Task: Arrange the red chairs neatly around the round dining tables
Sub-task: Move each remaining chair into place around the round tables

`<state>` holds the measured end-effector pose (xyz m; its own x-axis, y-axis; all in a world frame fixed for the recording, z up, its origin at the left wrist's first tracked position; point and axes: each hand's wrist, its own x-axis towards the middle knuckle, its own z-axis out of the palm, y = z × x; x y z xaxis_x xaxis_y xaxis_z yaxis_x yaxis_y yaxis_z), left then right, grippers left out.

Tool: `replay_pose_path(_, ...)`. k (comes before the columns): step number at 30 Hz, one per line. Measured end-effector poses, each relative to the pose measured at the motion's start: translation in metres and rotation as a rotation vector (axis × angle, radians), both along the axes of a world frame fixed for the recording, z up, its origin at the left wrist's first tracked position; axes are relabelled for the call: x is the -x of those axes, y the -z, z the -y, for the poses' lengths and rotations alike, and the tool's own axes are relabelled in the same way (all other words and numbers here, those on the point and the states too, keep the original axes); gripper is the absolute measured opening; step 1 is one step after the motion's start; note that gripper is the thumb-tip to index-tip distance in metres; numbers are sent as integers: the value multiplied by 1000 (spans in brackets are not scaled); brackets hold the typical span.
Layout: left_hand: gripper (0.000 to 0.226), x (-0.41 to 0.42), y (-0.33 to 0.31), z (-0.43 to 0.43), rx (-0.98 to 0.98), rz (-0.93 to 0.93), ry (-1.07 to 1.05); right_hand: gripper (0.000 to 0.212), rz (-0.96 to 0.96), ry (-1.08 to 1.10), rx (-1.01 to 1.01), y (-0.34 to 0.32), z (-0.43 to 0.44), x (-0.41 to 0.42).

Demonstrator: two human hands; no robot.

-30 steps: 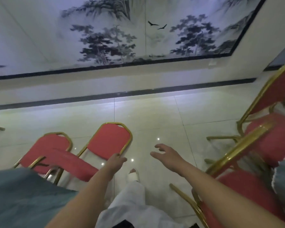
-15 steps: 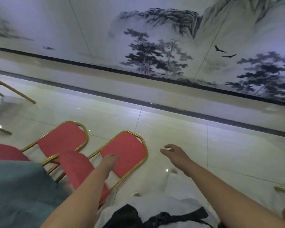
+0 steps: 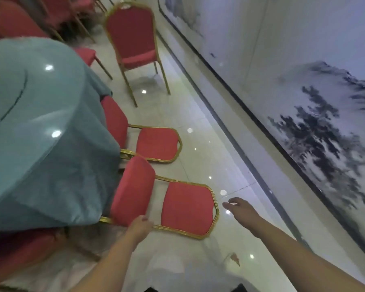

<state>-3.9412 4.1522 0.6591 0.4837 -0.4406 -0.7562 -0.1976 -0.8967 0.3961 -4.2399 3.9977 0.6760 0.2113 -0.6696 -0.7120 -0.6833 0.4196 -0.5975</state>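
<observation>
the left hand (image 3: pixel 140 225), which lay on the backrest half a second ago, now sits at the gold side rail of the nearest chair (image 3: pixel 188 207), between seat and back; its fingers are hidden, so i cannot tell if it grips. the right hand (image 3: pixel 239 207) still hangs in the air, fingers spread, just past the backrest top. that chair's seat is against the teal tablecloth (image 3: pixel 40 123), with the second chair (image 3: pixel 156 144) beside it. a third chair (image 3: pixel 133 36), newly in view, stands apart from the table.
</observation>
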Motion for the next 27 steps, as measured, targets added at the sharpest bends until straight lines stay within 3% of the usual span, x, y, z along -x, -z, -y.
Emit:
replay_pose_path(3, 24, 16, -4, -21, 14, -43, -153, 49, -23, -162, 9, -2, 30, -14)
replay_pose_path(7, 42, 24, 7, -46, -22, -60, -330, 49, -86, -359, 10, 2, 51, -36)
replay_pose_path(13, 49, 53, 41, -63, -109, -138, -438, 53, -196, -550, 54, 4, 80, -45)
replay_pose_path(18, 48, 76, 48, -43, -115, -177, -548, 50, -246, -675, 41, 14, 126, -49)
replay_pose_path(27, 40, 149, 87, 20, -82, -156, -989, 50, -344, -1046, -19, 93, 229, -81)
